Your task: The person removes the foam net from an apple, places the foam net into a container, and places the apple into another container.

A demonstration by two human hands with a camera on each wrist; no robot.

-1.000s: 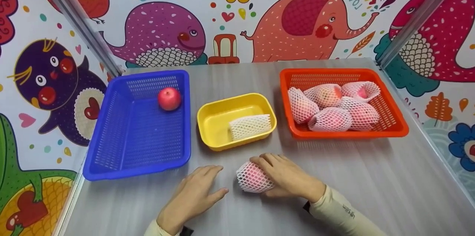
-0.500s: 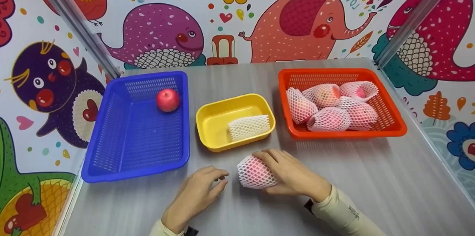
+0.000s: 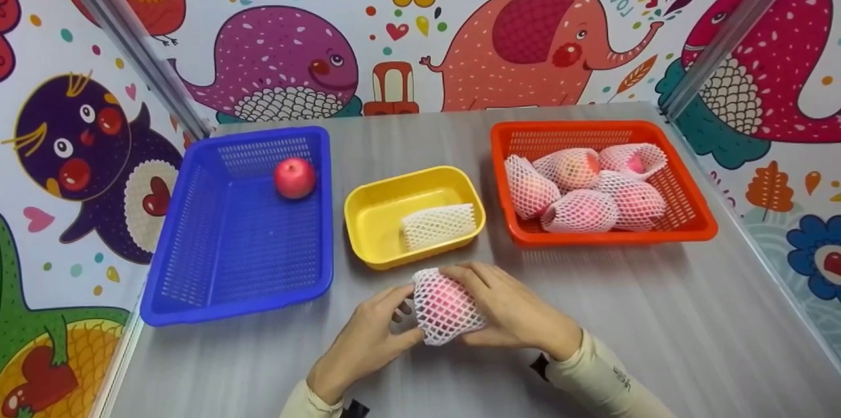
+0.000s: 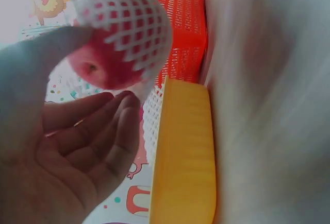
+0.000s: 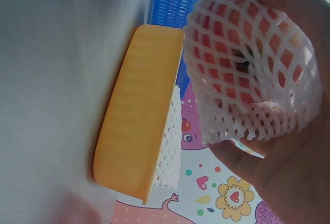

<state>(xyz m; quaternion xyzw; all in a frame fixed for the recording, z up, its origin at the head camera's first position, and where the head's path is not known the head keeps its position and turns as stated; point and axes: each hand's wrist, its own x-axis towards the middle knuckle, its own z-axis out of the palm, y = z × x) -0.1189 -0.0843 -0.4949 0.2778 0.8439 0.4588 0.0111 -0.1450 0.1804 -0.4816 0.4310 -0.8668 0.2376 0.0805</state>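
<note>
Round pinkish-red fruit (image 4: 98,69): between both hands, just in front of the yellow plastic tub (image 3: 350,219), inside a white foam-mesh net (image 4: 139,26).
Right hand (image 3: 516,309): holds fruit and net together; a light, steady hold should avoid bruising.
Left hand (image 3: 371,329): thumb at the fruit's end, fingers curved beneath; whether they pinch, I cannot tell. Taking the net's edge evenly would probably spare the mesh.
Net's edge: the left wrist view shows bare skin and a dimple beyond it; the head view shows only mesh there.
Baskets: only the head view shows the bare red fruit (image 3: 294,178) inside the blue plastic basket (image 3: 253,309) and the netted fruits (image 3: 585,211) inside the red plastic basket (image 3: 611,236).
</note>
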